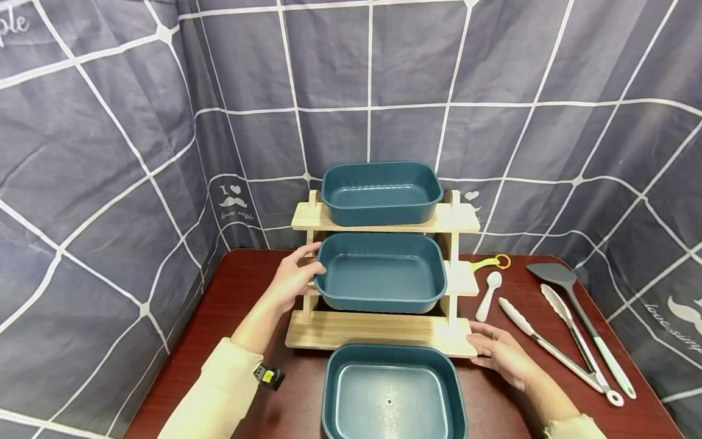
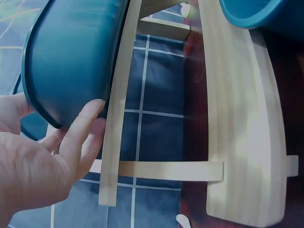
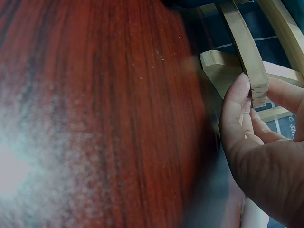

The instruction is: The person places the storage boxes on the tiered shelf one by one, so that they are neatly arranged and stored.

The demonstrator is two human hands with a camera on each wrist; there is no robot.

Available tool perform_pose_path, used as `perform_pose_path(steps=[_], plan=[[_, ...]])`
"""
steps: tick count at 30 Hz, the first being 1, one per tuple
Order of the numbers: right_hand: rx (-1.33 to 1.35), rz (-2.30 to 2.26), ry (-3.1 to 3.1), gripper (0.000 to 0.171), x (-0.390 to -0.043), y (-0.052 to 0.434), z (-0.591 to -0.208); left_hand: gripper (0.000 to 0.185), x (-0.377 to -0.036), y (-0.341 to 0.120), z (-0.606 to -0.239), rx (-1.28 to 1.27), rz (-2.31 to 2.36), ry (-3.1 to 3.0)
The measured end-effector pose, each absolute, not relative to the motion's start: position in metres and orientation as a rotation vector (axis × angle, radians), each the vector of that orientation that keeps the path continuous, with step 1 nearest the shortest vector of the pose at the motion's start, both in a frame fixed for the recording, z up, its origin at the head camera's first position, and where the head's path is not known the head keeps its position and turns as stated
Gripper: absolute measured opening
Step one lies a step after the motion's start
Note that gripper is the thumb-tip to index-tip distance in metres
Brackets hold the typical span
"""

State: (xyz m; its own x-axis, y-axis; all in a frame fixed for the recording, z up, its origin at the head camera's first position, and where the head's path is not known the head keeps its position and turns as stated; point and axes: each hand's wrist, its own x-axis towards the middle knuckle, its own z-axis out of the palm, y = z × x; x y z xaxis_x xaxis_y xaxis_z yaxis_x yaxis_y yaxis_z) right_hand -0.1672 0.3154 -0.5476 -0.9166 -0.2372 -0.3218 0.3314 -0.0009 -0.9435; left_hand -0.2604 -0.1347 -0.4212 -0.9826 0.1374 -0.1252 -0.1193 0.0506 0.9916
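A three-tier wooden rack (image 1: 378, 329) stands on the table with a dark teal plastic bin (image 1: 382, 194) on its top shelf. A second teal bin (image 1: 384, 274) sits on the middle shelf. My left hand (image 1: 294, 277) holds that middle bin at its left end; in the left wrist view the fingers (image 2: 88, 118) lie against the bin's end wall (image 2: 71, 61). At the lower right, my right hand (image 1: 499, 353) grips the end of the bottom board (image 3: 244, 47), with thumb and fingers on either side of it. A third teal bin (image 1: 392, 390) rests on the table before the rack.
Right of the rack lie a small white spoon (image 1: 488, 297), metal tongs (image 1: 567, 341) with pale tips, and a grey spatula (image 1: 556, 272). A yellow handle (image 1: 485, 263) with an orange ring pokes out behind the rack. Grey checked cloth (image 1: 411, 67) hangs around the red-brown table (image 1: 219, 305).
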Motion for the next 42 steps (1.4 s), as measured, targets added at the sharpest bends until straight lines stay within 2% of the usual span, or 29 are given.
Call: perform_pose_path(steps=[23, 42], plan=[[0.123, -1.974, 1.886, 0.07, -0.167, 0.314, -0.547, 0.065, -0.284, -0.121, -0.419, 0.001, 2.06, 2.101], [0.122, -1.973, 1.893, 0.069, -0.166, 0.314, -0.547, 0.062, -0.285, -0.121, -0.418, -0.022, 2.085, 2.077]])
